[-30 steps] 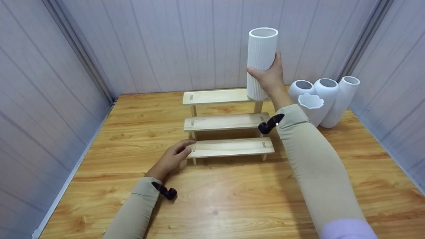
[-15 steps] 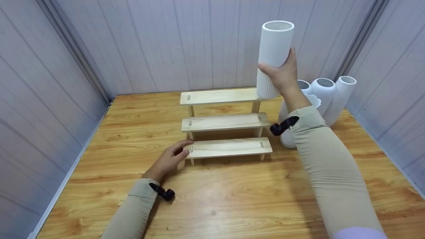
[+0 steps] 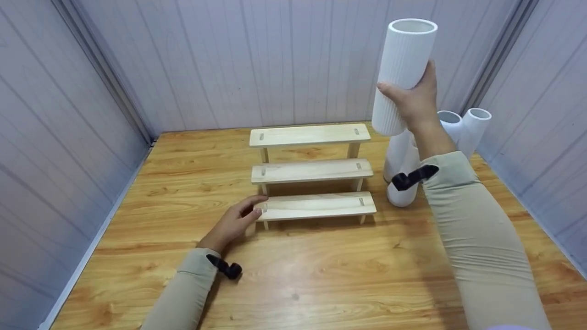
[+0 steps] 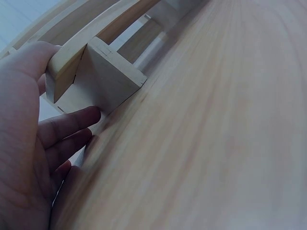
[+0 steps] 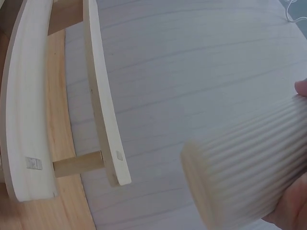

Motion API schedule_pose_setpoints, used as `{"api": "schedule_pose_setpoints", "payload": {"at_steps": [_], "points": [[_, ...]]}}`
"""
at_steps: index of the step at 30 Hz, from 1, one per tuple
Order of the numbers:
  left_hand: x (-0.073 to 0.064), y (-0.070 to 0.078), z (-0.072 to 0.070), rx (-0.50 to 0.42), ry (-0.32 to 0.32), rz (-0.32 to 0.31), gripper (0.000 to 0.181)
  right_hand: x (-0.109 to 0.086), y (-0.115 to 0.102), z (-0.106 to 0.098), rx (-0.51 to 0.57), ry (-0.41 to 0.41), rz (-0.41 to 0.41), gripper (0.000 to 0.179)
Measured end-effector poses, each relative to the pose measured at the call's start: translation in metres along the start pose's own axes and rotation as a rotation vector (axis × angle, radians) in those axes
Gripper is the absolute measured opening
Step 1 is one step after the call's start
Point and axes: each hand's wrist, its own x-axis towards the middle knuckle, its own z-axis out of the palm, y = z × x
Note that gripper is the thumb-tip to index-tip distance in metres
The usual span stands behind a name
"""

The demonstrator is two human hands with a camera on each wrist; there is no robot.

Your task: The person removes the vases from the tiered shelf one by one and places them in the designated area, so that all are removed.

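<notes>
My right hand (image 3: pixel 417 103) grips a tall white ribbed cylinder vase (image 3: pixel 403 68), thumb on its left side. The vase is held up in the air, leaning slightly, to the right of the top step. In the right wrist view, the ribbed vase's base (image 5: pixel 196 184) faces the wooden steps across a gap. My left hand (image 3: pixel 234 220) holds the left end of the lowest step of a three-tier wooden display stand (image 3: pixel 316 206). In the left wrist view the thumb lies over the board's end, and the other fingers (image 4: pixel 72 124) extend beside the stand's leg.
Several white vases (image 3: pixel 477 126) stand on the wood-grain table (image 3: pixel 293 275) right of the stand, partly hidden by my right hand and sleeve. Pale panel walls (image 3: pixel 206 59) enclose the table at the back and both sides.
My right hand has carried the ribbed vase right and up, away from above the top step's right end, tilting it a little. The left hand stays on the lowest step.
</notes>
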Motion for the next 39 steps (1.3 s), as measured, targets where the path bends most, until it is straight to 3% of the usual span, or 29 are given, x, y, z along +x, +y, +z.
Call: {"api": "schedule_pose_setpoints", "payload": {"at_steps": [8,13,18,34,39], "points": [[-0.002,-0.004,0.002,-0.033,-0.001,-0.006,0.039,-0.007,-0.006,-0.023,-0.021,0.035,0.008,0.097],[-0.002,-0.005,0.002,-0.024,0.008,0.000,0.039,-0.011,-0.009,-0.040,-0.052,0.059,0.055,0.099],[0.001,-0.005,0.006,-0.008,-0.006,0.003,0.040,-0.016,-0.009,-0.061,-0.055,0.099,0.041,0.097],[0.007,-0.005,0.007,-0.030,0.003,0.012,0.038,-0.026,-0.011,-0.111,0.168,0.194,-0.011,0.093],[0.008,-0.005,0.008,-0.048,0.010,0.014,0.037,-0.027,-0.009,-0.119,0.168,0.205,-0.030,0.093]]}}
